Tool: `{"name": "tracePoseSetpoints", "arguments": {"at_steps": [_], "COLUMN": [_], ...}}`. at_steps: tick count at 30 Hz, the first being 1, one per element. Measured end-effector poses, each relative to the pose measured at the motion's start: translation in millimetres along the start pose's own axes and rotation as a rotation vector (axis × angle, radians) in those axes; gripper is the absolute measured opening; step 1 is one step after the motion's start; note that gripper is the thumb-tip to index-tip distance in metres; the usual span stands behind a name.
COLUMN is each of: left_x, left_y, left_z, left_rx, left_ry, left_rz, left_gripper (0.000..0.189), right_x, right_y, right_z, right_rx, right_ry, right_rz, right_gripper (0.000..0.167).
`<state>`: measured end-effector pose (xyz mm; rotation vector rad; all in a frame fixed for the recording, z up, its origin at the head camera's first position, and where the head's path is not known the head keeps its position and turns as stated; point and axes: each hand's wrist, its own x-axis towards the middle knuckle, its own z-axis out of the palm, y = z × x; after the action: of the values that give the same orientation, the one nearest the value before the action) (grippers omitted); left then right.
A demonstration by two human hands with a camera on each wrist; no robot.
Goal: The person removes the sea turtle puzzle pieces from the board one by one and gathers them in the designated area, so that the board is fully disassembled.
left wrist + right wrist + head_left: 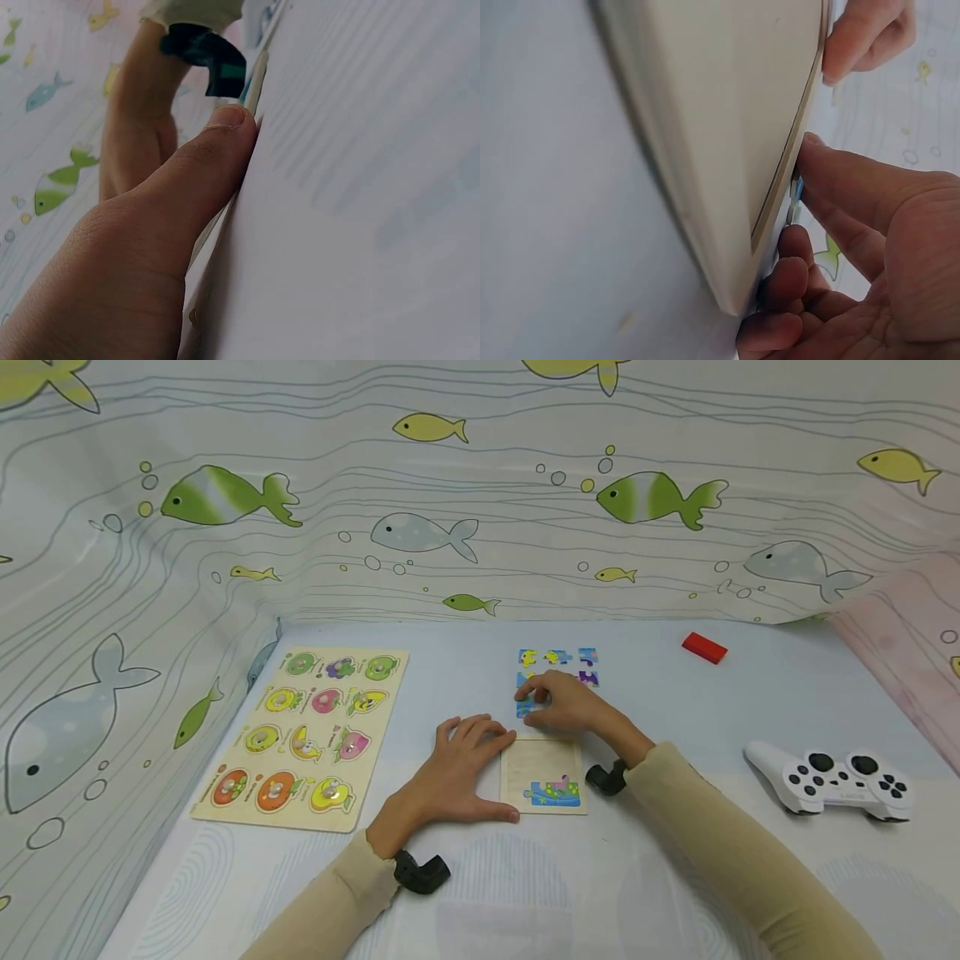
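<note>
My left hand [465,768] lies spread along the left side of a square wooden puzzle tray [517,777], thumb by the near left corner and fingers by the far left corner. A few joined puzzle pieces [555,792], blue, green and purple, sit in the tray's near right part. Beyond the tray, my right hand [567,702] pinches a blue puzzle piece [524,708] between thumb and curled fingers, low over the table. In the right wrist view a sliver of this blue piece [799,187] shows by the thumb. Several loose puzzle pieces [557,657] lie in rows, partly hidden by that hand.
A wooden fruit peg board [365,685] lies at the left. A red block [704,647] is at the back right, and a white game controller [840,785] lies at the right. Behind the table [637,647] hangs a fish-patterned sheet [525,585].
</note>
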<state>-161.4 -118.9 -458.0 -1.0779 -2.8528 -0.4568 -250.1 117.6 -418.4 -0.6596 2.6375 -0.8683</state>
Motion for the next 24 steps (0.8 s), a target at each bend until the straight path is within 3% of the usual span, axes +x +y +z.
{"name": "tracePoseSetpoints", "arguments": {"at_steps": [8, 14, 24], "left_x": [0.1, 1.9, 2.1], "left_y": [0.4, 0.0, -1.2], "left_z": [-1.0, -0.6, 0.7], "left_rx": [-0.004, -0.007, -0.016], "left_ry": [-0.008, -0.011, -0.011], "left_rz": [-0.001, 0.000, -0.011], "left_gripper": [0.105, 0.105, 0.105], "right_x": [-5.1, -20.3, -51.2], "right_y": [1, 12, 20], "right_z": [-1, -5, -6], "right_rx": [0.049, 0.120, 0.159], "right_ry": [0.040, 0.077, -0.089], "right_rz": [-0.041, -0.056, -0.176], "right_gripper": [0.037, 0.033, 0.023]}}
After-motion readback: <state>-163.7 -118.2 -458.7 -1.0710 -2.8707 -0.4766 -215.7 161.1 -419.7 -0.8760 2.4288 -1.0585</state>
